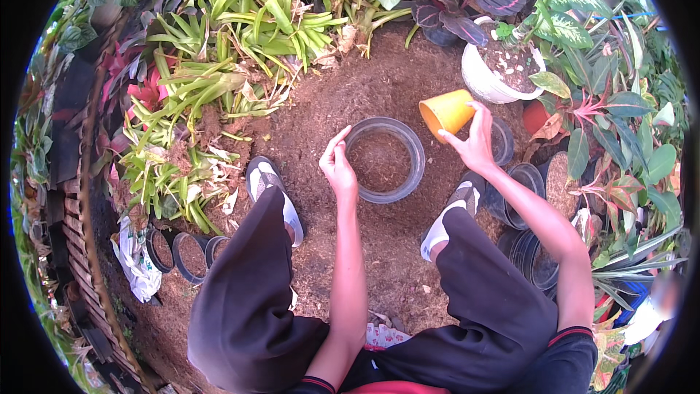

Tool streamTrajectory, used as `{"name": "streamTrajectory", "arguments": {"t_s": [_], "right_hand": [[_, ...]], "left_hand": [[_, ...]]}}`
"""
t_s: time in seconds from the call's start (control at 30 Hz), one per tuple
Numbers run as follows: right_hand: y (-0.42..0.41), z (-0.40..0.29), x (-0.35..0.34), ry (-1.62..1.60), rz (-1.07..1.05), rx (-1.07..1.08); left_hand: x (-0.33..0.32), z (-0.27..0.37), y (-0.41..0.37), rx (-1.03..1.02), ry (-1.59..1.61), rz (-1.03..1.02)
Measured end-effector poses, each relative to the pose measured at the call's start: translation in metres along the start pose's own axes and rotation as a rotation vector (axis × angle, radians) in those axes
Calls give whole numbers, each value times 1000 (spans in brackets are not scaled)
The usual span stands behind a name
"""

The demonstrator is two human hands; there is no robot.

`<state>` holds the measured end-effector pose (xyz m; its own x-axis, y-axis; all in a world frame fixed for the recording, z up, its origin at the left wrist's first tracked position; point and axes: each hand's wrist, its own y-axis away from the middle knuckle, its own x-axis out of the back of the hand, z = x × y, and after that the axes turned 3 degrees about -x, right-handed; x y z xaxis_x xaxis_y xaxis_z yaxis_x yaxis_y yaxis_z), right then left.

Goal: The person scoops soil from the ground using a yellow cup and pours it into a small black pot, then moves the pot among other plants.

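Note:
My right hand [477,142] holds a small yellow plastic pot [449,110] tilted on its side, thumb at the rim and fingers near the base. The pot's mouth faces down and to the left. Between my feet stands a round black plastic pot [419,161] with brown soil or potting mix [381,163] inside. My left hand [339,167] is at the left side of its rim, fingers partly curled. Whether these fingers grip the rim or only rest beside it is unclear.
Uprooted-looking green strap-leaved plants [240,65] lie in a heap at left. A white pot [486,76] holds a leafy plant. Black pots [525,191] line the right; soil-filled pots [188,257] and a white plastic bag [136,262] are at left. A person [648,317] shows at far right.

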<state>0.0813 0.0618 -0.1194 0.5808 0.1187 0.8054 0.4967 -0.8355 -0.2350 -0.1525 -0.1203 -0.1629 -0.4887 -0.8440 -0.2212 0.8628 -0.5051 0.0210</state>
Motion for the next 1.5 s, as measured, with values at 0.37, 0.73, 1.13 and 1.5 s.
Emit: {"name": "streamTrajectory", "arguments": {"t_s": [0.37,0.73,1.13,1.5], "right_hand": [[1,29,-41,101,-241,-278],[17,15,-26,-13,-297,-273],[-2,48,20,-633,-484,-711],[-32,-17,51,-740,-429,-360]], "left_hand": [[-4,2,1,10,-25,-16],[-2,0,0,0,-5,-16],[-2,-2,0,-15,-42,-8],[1,-5,-1,0,10,-11]]}}
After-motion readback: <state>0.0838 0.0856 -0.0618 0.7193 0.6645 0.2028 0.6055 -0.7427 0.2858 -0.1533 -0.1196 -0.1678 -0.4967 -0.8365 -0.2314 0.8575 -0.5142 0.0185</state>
